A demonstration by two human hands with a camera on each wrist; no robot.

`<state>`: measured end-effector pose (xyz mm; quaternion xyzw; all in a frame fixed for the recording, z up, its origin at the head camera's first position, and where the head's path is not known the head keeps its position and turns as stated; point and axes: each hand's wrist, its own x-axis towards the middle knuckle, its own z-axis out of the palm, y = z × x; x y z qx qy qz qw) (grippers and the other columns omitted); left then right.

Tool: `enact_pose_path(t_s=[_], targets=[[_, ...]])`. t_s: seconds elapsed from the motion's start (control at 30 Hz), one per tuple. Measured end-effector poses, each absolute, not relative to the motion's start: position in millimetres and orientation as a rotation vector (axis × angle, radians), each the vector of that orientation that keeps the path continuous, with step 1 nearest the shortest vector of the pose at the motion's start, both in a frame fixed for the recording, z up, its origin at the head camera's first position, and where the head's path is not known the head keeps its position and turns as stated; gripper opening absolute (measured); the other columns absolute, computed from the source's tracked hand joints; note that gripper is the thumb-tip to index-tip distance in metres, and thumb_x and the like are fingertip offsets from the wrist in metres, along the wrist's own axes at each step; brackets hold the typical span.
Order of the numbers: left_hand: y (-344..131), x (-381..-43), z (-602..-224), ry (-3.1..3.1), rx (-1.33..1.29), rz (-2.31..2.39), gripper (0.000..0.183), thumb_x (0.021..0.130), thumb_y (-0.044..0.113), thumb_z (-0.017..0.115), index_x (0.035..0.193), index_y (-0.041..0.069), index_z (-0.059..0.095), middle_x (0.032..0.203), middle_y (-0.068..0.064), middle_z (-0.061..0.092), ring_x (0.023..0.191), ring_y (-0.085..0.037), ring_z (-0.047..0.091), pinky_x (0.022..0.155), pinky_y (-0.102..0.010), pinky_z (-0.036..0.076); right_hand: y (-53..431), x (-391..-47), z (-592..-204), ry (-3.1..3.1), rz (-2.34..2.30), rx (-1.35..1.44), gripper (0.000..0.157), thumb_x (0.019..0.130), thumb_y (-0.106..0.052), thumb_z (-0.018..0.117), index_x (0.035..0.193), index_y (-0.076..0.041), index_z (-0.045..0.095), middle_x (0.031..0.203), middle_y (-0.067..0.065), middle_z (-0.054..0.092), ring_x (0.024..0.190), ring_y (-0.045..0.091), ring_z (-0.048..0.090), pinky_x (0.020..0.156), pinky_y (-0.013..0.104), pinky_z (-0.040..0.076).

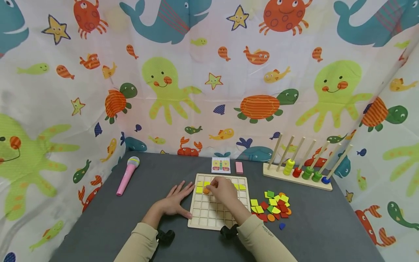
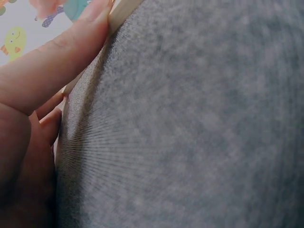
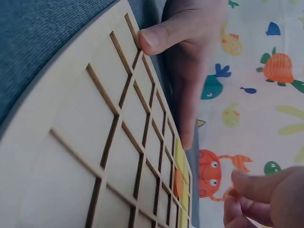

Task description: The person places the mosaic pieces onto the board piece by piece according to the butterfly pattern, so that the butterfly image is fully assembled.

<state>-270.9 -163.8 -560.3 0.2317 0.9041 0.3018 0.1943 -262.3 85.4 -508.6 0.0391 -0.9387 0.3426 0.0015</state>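
A wooden grid board [image 1: 209, 222] lies on the dark grey table, with several yellow squares [image 1: 242, 187] and an orange disc [image 1: 206, 190] in its far cells. My left hand [image 1: 173, 200] rests at the board's left side, fingers spread. In the left wrist view its thumb [image 2: 61, 61] touches the board's edge [image 2: 124, 13]. Above the far left cells, beside the orange disc, is my right hand [image 1: 224, 191]. Its thumb and fingers are bent together in the right wrist view, apart from the board; whether a piece is between them cannot be told.
Loose coloured pieces [image 1: 271, 209] lie in a pile right of the board. Behind it are a picture card [image 1: 220, 165] and a pink block [image 1: 239, 167]. A peg stand [image 1: 278, 172] with coloured rings is at back right, a pink microphone [image 1: 127, 178] at left. Printed cloth surrounds the table.
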Motion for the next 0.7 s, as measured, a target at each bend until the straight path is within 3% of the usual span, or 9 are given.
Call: enact_pose_path(t_s=[0.5,0.7], targets=[[-163.2,-269.9,-557.6,2.543,0.64,0.808,0.125,0.066,0.064,0.085,0.164,0.027,0.016,0.172,0.001,0.005,0.157,-0.034,-0.01,0.12,-0.066,-0.001,146.8,-232.2,-503.0,-2.876,1.091,0.081,0.011,0.091,-0.029,0.077,0.089,-0.019,0.073,0.078,-0.006,0.067,0.073,0.014,0.058,0.06,0.03,0.045],[-162.8,-270.6,-556.7,2.545,0.648,0.809,0.125,0.067,0.064,0.085,0.164,0.028,0.015,0.172,0.002,0.005,0.157,-0.033,-0.01,0.121,-0.065,-0.001,187.7,-225.2,-505.7,-2.953,1.087,0.025,0.012,0.088,-0.02,0.079,0.098,-0.014,0.075,0.082,-0.003,0.067,0.076,0.015,0.058,0.062,0.029,0.049]])
